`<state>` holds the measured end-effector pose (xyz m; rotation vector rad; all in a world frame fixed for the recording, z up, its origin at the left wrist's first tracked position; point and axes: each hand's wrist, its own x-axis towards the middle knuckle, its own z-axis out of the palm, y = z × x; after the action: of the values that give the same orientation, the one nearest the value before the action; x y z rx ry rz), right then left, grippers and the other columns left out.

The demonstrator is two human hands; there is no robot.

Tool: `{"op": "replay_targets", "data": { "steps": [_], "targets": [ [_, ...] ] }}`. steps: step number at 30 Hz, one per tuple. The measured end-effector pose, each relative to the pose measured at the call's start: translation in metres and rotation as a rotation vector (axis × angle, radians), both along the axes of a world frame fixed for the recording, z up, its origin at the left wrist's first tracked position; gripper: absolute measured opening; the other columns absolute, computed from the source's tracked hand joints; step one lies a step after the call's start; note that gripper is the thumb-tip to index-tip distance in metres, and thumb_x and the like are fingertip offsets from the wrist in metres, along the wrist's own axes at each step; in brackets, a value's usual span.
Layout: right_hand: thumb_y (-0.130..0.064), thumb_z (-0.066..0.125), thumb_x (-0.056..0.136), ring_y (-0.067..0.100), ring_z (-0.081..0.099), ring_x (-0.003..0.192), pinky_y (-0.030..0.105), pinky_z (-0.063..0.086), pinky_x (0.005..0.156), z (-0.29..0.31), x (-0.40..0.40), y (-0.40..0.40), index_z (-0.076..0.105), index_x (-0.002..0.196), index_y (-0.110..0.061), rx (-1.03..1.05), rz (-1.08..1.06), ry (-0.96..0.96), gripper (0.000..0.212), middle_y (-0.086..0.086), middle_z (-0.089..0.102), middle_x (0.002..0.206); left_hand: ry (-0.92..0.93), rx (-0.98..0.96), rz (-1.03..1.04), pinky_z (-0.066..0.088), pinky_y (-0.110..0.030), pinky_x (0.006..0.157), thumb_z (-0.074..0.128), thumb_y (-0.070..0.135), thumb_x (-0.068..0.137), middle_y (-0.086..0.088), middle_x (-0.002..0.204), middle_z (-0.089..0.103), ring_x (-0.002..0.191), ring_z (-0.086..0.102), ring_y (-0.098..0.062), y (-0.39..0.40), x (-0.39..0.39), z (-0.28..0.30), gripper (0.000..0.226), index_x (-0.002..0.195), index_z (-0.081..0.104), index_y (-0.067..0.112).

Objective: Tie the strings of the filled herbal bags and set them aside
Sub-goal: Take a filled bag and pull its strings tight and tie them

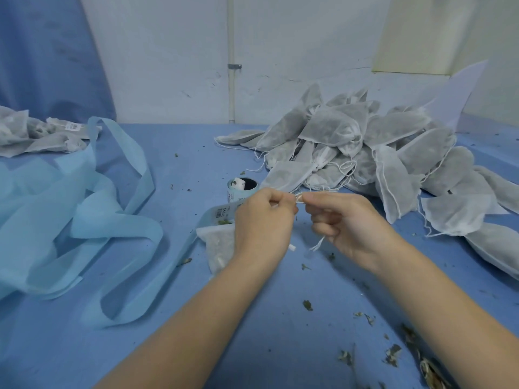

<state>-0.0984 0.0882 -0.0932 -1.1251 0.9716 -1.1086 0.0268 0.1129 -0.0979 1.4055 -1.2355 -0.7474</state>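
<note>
A filled white mesh herbal bag [220,245] lies on the blue cloth under my left wrist, partly hidden by it. My left hand [262,220] and my right hand [345,223] meet above the bag, each pinching its white drawstring [300,197] between thumb and fingers. A loose string end [317,244] hangs below my right hand. A large heap of filled bags [365,153] with loose strings lies at the back right. A smaller group of bags [33,133] sits at the far left.
A roll of label tape [243,186] stands behind my hands, its strip running toward the bag. Crumpled light-blue fabric strips [70,209] cover the left side. Dried herb crumbs [393,357] lie scattered at the front right. A white wall stands behind the table.
</note>
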Motion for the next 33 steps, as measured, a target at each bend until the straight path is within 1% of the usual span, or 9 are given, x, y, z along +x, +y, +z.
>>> {"op": "replay_targets", "data": {
  "steps": [3,8,11,14,17,23,28,30,33],
  "targets": [
    [-0.008,0.064,0.068,0.004,0.019,0.045,0.014,0.014,0.040,0.004,0.002,0.002,0.068,0.065,-0.006,0.168,0.125,-0.186,0.006,-0.004,0.040,0.054,0.136,0.035,-0.039,0.048,-0.033,0.075,0.055,0.016,0.090,0.012,0.065,0.062,0.073,0.056,-0.013,-0.003,0.000,0.000,0.024,0.068,0.062,0.018],
    [-0.007,0.056,0.073,0.006,0.011,0.052,0.013,0.012,0.039,0.004,0.005,0.005,0.068,0.065,-0.001,0.338,0.199,-0.396,0.015,-0.002,0.037,0.056,0.158,0.005,-0.039,0.046,-0.030,0.079,0.055,0.015,0.090,0.012,0.071,0.063,0.076,0.057,-0.010,-0.001,-0.002,0.000,0.019,0.073,0.059,0.020],
    [-0.007,0.055,0.074,0.005,0.010,0.053,0.013,0.013,0.037,0.004,0.008,0.005,0.068,0.064,-0.001,0.367,0.186,-0.424,0.017,-0.002,0.036,0.055,-0.032,-0.194,0.024,0.040,-0.020,0.074,0.058,0.010,0.089,0.011,0.082,0.061,0.079,0.055,-0.007,0.005,-0.003,0.000,0.014,0.088,0.056,0.024],
    [-0.008,0.057,0.073,0.005,0.010,0.054,0.012,0.013,0.038,0.005,0.008,0.005,0.067,0.062,-0.001,0.352,0.158,-0.405,0.016,-0.002,0.036,0.055,-0.474,-0.505,0.133,0.036,-0.021,0.076,0.060,-0.005,0.083,-0.005,0.090,0.066,0.086,0.058,-0.025,0.008,-0.004,-0.007,0.019,0.096,0.066,0.008],
    [-0.008,0.057,0.073,0.004,0.011,0.048,0.012,0.011,0.039,0.007,0.006,0.005,0.065,0.066,-0.002,0.317,0.131,-0.364,0.013,-0.002,0.036,0.055,-0.565,-0.599,0.193,0.037,-0.026,0.078,0.060,-0.002,0.077,-0.011,0.084,0.068,0.082,0.062,-0.032,0.011,-0.008,-0.010,0.017,0.092,0.069,0.001],
    [-0.005,0.061,0.078,0.003,0.022,0.041,0.012,0.016,0.036,0.005,0.002,0.003,0.062,0.080,-0.001,0.185,0.042,-0.169,0.005,-0.002,0.041,0.054,-0.453,-0.499,0.145,0.035,-0.021,0.075,0.070,0.009,0.080,-0.005,0.082,0.071,0.084,0.063,-0.029,0.009,-0.002,-0.003,0.004,0.081,0.073,0.007],
    [-0.011,0.075,0.074,0.006,0.029,0.044,0.016,0.023,0.039,0.001,-0.001,0.001,0.069,0.082,0.004,-0.016,-0.074,0.044,0.018,0.000,0.045,0.058,-0.651,-0.585,0.225,0.032,-0.022,0.077,0.071,0.004,0.075,-0.008,0.074,0.066,0.083,0.058,-0.032,0.006,0.002,-0.004,0.002,0.073,0.070,0.004],
    [-0.025,0.080,0.063,0.007,0.034,0.046,0.019,0.028,0.045,0.002,-0.005,0.001,0.073,0.081,-0.001,-0.054,-0.063,0.103,0.032,-0.002,0.048,0.060,-0.591,-0.497,0.205,0.025,-0.014,0.081,0.069,0.010,0.082,-0.001,0.085,0.059,0.096,0.046,-0.027,0.005,0.002,-0.004,0.004,0.081,0.072,0.012],
    [-0.028,0.076,0.066,0.007,0.054,0.059,0.017,0.048,0.060,0.000,-0.006,0.002,0.077,0.078,-0.008,-0.142,-0.020,0.052,0.023,0.000,0.063,0.069,-0.378,-0.298,0.110,0.020,-0.011,0.083,0.064,0.027,0.086,0.009,0.093,0.041,0.100,0.027,-0.012,0.003,0.002,0.000,0.010,0.080,0.068,0.034]
  ]
}}
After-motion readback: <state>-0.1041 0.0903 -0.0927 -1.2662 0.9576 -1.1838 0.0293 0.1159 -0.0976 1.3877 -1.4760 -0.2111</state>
